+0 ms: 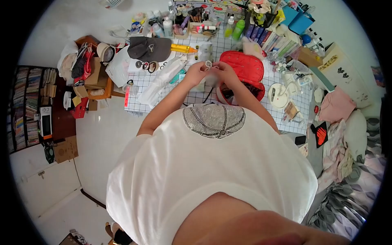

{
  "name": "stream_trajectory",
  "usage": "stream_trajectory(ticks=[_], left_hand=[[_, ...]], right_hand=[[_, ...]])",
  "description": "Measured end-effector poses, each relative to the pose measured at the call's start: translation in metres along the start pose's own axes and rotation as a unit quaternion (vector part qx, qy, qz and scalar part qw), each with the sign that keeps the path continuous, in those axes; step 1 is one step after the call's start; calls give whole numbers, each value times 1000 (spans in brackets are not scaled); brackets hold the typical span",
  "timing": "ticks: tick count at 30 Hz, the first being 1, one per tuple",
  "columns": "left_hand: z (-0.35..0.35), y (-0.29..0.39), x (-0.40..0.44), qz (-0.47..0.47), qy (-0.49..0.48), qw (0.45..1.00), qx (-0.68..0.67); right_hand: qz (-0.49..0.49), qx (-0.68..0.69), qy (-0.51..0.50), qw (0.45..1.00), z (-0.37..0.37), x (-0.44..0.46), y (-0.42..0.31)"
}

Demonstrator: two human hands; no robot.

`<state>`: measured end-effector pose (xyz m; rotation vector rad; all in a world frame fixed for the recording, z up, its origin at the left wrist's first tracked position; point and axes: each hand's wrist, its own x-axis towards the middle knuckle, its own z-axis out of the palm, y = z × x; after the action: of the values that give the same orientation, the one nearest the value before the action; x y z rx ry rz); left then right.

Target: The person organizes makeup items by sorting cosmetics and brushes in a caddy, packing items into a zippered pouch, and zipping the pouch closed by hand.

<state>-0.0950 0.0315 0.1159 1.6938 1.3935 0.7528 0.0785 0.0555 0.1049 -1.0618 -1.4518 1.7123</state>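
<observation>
Over the grid-patterned table, my left hand [197,73] and my right hand [226,73] meet near the middle. Pinched in my left fingers is a small pale ring-shaped item [208,64], too small to name surely. The fingertips of my right hand close at its right side, on something I cannot make out. Just right of my hands lies an open red case [245,67], its lid tipped back and dark contents partly behind my right forearm. A blurred greyish round patch [212,80] shows just below my fingers.
A dark cap [150,49], a yellow tube [183,48] and a white plastic-wrapped bundle [160,83] lie to the left. Bottles [168,27] and books [281,43] line the back. A white round device [279,95] sits at the right.
</observation>
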Motion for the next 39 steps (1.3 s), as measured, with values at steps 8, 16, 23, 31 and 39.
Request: stream_trajectory(ticks=[8, 16, 23, 31, 39], left_hand=[[-21, 1, 33, 32, 13, 996, -79], [-40, -20, 67, 7, -1, 998, -70], [-60, -71, 117, 10, 150, 988, -34], [-76, -100, 173, 117, 180, 968, 133], [-68, -126, 200, 163, 142, 958, 187]], right_hand=[[-52, -222, 13, 974, -13, 35, 3], [4, -122, -23, 992, -17, 76, -2], [-73, -197, 195, 958, -15, 121, 8], [-57, -167, 203, 963, -23, 116, 21], [-39, -138, 173, 974, -29, 111, 22]])
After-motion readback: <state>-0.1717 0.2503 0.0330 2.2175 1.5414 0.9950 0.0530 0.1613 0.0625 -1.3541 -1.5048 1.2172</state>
